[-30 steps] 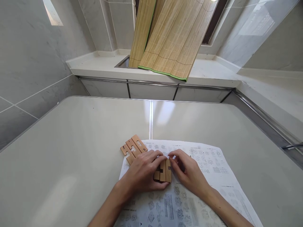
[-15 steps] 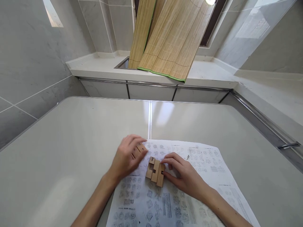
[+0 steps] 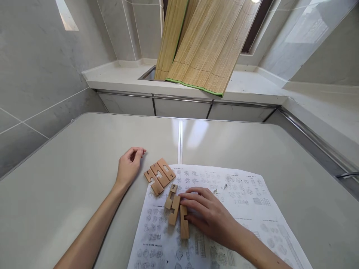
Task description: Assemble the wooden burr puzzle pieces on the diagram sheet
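Since half a second ago, the left hand (image 3: 131, 160) is leaving the three numbered tiles (image 3: 159, 176), curling loosely at their ten o'clock; I can't tell whether it's holding anything. At the tiles' five o'clock, I'm seeing three notched blocks (image 3: 174, 210) spreading on the printed sheet (image 3: 260, 216); the right hand (image 3: 209, 213), half-spread, is touching the rightmost.
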Motion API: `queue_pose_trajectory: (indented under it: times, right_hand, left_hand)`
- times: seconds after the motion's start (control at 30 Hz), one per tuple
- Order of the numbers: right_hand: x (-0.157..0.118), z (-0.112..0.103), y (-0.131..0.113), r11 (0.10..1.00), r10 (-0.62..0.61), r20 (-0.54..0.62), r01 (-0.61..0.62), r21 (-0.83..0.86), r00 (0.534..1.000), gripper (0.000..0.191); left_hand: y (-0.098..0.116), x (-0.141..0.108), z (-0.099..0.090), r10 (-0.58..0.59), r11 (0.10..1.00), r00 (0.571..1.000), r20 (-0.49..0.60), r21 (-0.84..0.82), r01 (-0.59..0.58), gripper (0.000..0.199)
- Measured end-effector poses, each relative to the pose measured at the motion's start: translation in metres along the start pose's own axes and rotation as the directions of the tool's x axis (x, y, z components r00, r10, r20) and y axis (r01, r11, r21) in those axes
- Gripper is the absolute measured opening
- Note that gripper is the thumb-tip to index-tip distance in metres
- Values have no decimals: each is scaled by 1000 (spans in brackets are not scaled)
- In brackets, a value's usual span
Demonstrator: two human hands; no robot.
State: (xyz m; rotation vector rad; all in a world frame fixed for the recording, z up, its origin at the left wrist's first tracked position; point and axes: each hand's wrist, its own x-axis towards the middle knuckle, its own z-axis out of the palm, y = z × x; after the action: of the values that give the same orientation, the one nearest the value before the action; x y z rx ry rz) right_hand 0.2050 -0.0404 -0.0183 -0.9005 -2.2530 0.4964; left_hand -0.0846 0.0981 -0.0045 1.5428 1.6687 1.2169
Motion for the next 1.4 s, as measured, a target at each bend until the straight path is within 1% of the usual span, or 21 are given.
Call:
queue_pose_trajectory:
  times: [0.07,0.17,0.27,0.33,0.4,0.47,0.53,0.6,0.77,0.9,0.97,1.07,1.17,1.23,1.3,1.4]
  right_hand:
    - [2,3,-6,1000,-14,-20,13,-20,1000,30]
    - [0,8,-13,999,-9,-51,7,-47,999,21]
    - [-3,10,-16,1000,1,-78,-2,-21,997,16]
    - [-4,9,-16,1000,-14,-80,16,21,997,16]
    - [-4,5,-18,993,-55,-45,60,101,997,16]
    - [-2,0,-20,976,-95,40,85,203,995,12]
    - [1,-5,-22,959,-121,133,81,270,984,6]
    - [2,-7,-25,957,-130,185,74,281,974,7]
    - [3,-10,-29,962,-117,197,62,265,974,24]
    - [4,-12,-31,969,-119,239,60,238,964,30]
    - [3,-11,-31,971,-121,220,70,228,968,29]
    - [0,-5,-29,977,-99,108,75,200,989,21]
    - [-5,2,-25,992,-44,2,43,117,999,13]
    - [-9,5,-22,999,-1,-8,2,53,1000,13]
    - [-11,7,-19,1000,24,17,-24,16,1000,16]
    - [-12,9,-18,1000,17,49,-18,2,999,20]
  left_hand:
    - [0,3,0,3,1000,1000,3,12,-3,31]
    - [3,2,1,10,999,1000,14,40,-11,33]
    - [7,-1,3,23,997,999,39,73,-25,32]
    - [8,-4,4,30,995,998,50,91,-34,32]
    - [9,-5,5,34,994,998,53,105,-40,32]
    - [10,-6,5,36,992,998,55,116,-42,32]
    - [11,-7,5,36,991,998,58,127,-43,32]
    - [12,-8,5,35,990,997,62,134,-43,31]
    - [12,-8,6,32,990,997,66,135,-41,32]
    - [12,-7,6,37,989,996,76,139,-47,31]
    - [12,-8,6,37,986,996,80,157,-50,32]
    - [13,-9,6,42,980,996,83,190,-58,32]
    - [14,-10,6,56,973,993,106,218,-78,32]
    - [13,-11,7,64,967,990,128,236,-93,34]
    - [12,-11,7,69,962,987,147,251,-105,35]
    - [11,-10,8,80,957,983,165,263,-123,34]
